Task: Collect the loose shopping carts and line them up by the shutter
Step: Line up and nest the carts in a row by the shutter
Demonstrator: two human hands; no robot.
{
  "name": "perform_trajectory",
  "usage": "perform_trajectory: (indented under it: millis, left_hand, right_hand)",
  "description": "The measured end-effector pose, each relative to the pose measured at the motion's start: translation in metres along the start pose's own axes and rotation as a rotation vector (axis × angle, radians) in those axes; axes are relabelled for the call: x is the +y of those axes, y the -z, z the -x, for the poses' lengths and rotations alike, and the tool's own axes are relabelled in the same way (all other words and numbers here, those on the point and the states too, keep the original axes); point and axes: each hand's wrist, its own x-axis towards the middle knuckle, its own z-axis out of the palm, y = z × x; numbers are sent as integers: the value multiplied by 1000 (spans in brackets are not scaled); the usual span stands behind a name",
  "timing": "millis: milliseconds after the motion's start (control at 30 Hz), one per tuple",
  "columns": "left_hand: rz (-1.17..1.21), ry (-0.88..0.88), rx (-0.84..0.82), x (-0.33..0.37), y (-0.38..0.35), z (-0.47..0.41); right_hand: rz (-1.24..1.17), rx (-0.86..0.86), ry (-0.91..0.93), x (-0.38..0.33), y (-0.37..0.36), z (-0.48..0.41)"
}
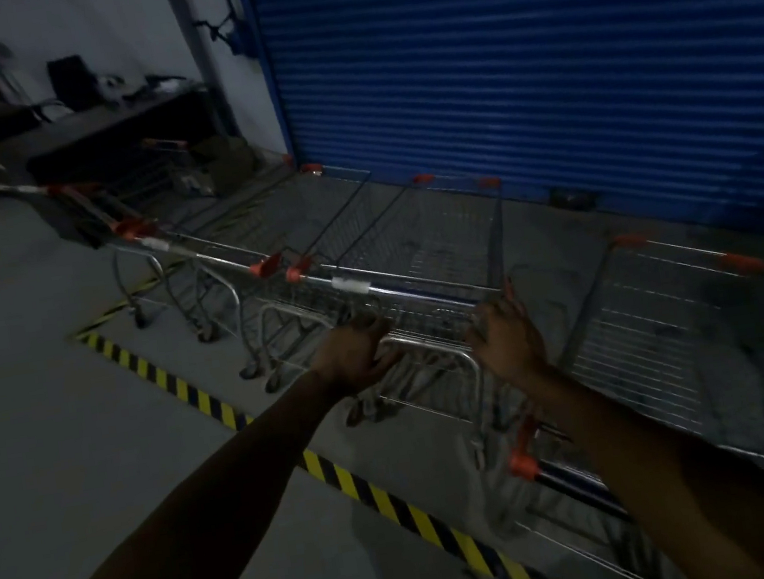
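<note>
Plainly, the left hand [354, 353] curls its fingers round the cart [414, 256] rail, while the right hand [506, 345] has its fingers spread. A lopsided shove could skew it into the neighbouring cart [655, 316].

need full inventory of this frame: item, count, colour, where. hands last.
shopping carts: at least four, exact count unclear; silver wire with orange corner caps; in a row before the shutter
shutter: one; blue; closed, top right
hazard tape: one strip; yellow and black; diagonal across the grey floor, in front of the carts
table: one; dark; back left, blurred clutter on top
pipe: one; grey; upright, left of the shutter
left hand: grips the rear bar of the middle cart
right hand: fingers loosely spread at that cart's rear corner; contact unclear
</note>
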Motion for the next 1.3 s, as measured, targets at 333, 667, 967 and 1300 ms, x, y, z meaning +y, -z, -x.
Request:
perform_trajectory:
  millis: [333,667,967,1300]
  left_hand:
    - [-33,38,-156,-97,-54,-100]
    - [0,83,-467,-150,-110,-138]
    - [-67,-31,-468,-165,-115,-155]
    - [-158,-221,-523,-176,-111,-144]
  right_hand:
    - [135,-87,-49,21,-48,-100]
    - [500,-185,-117,12,-77,-101]
    - [532,-180,-256,-15,-79,-97]
    - [570,-104,-293,-43,-89,-63]
